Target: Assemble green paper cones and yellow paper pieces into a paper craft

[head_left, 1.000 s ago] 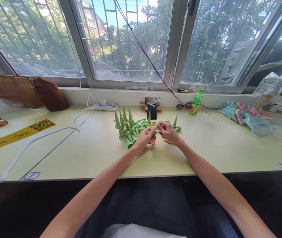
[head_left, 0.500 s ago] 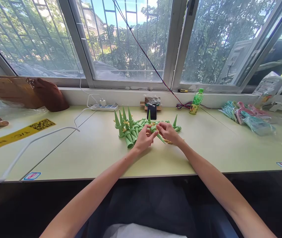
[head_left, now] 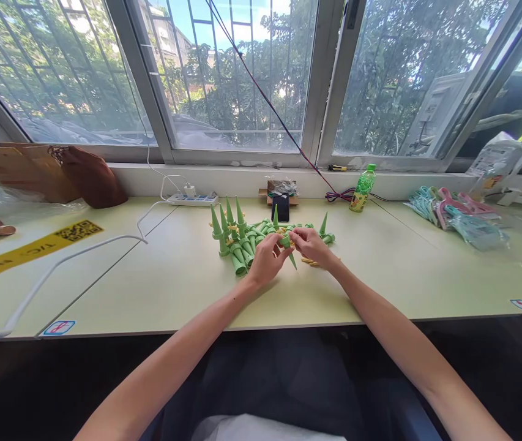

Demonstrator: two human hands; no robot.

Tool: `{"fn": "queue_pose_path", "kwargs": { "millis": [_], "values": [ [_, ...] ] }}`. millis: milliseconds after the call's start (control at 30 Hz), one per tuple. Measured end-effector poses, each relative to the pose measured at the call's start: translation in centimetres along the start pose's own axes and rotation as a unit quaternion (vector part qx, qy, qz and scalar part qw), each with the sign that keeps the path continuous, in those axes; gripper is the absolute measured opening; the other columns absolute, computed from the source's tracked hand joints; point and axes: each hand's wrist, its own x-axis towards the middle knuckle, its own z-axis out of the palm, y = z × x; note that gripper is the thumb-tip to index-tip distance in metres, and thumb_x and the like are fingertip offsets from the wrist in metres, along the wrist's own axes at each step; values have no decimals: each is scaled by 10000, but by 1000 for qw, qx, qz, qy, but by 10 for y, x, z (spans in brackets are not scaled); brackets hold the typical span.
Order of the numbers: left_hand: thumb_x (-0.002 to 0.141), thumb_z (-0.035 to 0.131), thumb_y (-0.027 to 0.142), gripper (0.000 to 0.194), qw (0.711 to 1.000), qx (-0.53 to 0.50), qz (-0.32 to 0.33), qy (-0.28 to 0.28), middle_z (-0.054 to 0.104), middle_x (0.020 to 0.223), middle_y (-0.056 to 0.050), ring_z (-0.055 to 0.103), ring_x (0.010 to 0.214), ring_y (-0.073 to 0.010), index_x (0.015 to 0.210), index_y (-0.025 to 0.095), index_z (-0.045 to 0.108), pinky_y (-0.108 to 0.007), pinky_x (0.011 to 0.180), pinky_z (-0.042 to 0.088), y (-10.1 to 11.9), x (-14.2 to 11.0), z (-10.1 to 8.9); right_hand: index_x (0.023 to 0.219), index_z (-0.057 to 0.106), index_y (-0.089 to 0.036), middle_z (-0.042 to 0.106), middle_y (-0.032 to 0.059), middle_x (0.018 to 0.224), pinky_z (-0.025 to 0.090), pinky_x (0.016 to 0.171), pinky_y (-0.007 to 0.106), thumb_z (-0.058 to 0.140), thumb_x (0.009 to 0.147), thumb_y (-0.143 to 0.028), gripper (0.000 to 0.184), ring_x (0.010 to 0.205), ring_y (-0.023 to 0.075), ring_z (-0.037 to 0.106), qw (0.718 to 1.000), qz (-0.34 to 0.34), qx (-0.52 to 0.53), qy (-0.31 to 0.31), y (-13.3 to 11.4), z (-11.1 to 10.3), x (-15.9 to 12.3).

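Note:
My left hand [head_left: 267,260] is closed around a green plastic cone-shaped piece [head_left: 292,261], whose pointed end slants down toward me. The fingers of my right hand [head_left: 312,244] pinch at the collar of the same piece; whether they also hold a small part is hidden. Behind and left of my hands are several like green cones [head_left: 238,263], some lying down and some standing point up with yellow bits at their collars. Another upright green cone [head_left: 324,225] stands past my right hand. Thin yellow pieces [head_left: 309,261] lie on the table under my right wrist.
On the pale table [head_left: 150,294], a phone [head_left: 281,207] leans on a small box. A green-capped bottle [head_left: 363,188] stands back right, near bagged pastel plastic items [head_left: 472,223]. A power strip [head_left: 194,199], a white cable and a brown bag [head_left: 93,177] are on the left.
The held cone has turned, so its tip now points more steeply down and closer in. My left hand has rolled slightly over it; my right hand has barely moved.

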Motion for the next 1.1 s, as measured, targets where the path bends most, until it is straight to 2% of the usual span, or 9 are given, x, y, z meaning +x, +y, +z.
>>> {"fn": "queue_pose_path", "kwargs": {
  "millis": [333, 500, 667, 767, 867, 967, 1100],
  "values": [
    [917, 666, 249, 110, 993, 59, 103, 13, 544, 882, 2, 515, 572, -67, 969, 195, 585, -216, 536, 454, -6, -1, 1, 618, 434, -219, 393, -54, 455, 229, 389, 240, 573, 893, -514, 427, 404, 81, 306, 998, 31, 54, -18, -4, -1, -2],
    [935, 632, 238, 105, 993, 56, 103, 12, 546, 918, -2, 515, 568, -59, 1020, 210, 577, -211, 533, 446, -5, 0, 2, 624, 443, -217, 390, -57, 461, 221, 366, 237, 591, 882, -545, 442, 390, 73, 283, 996, 41, 75, -16, -4, 0, -2],
    [937, 625, 351, 333, 999, -28, 16, 17, 546, 965, 4, 484, 496, -23, 1194, 226, 454, -188, 478, 414, 4, 2, 1, 643, 448, -221, 343, -72, 457, 216, 359, 241, 602, 864, -599, 464, 388, 72, 262, 995, 39, 86, -1, -3, 2, -1],
    [964, 553, 467, 338, 996, -83, -42, 12, 563, 959, -6, 487, 482, -22, 1169, 219, 449, -184, 461, 408, 10, 4, 0, 665, 444, -226, 351, -70, 471, 236, 361, 245, 603, 849, -643, 483, 392, 78, 281, 995, 43, 92, 16, -3, 3, 0],
    [982, 455, 555, 358, 984, -142, -107, 12, 576, 812, 15, 493, 443, -47, 1064, 207, 475, -180, 403, 365, 11, 7, -1, 691, 441, -229, 354, -71, 489, 259, 363, 247, 603, 836, -683, 503, 396, 80, 290, 993, 45, 101, 37, -3, 2, 0],
    [961, 447, 614, 400, 955, -226, -192, -28, 582, 646, 38, 483, 379, -85, 981, 215, 444, -190, 349, 329, 9, 9, -2, 696, 433, -232, 339, -75, 492, 266, 364, 247, 608, 818, -716, 529, 398, 79, 283, 992, 43, 108, 44, -5, 2, -1],
    [945, 459, 637, 425, 892, -332, -290, -95, 659, 644, -8, 529, 395, -116, 1004, 218, 416, -213, 375, 393, 8, 10, -4, 709, 454, -229, 359, -74, 484, 274, 375, 247, 598, 832, -715, 521, 397, 83, 309, 994, 34, 102, 16, -7, 3, -3]
  ]
}}
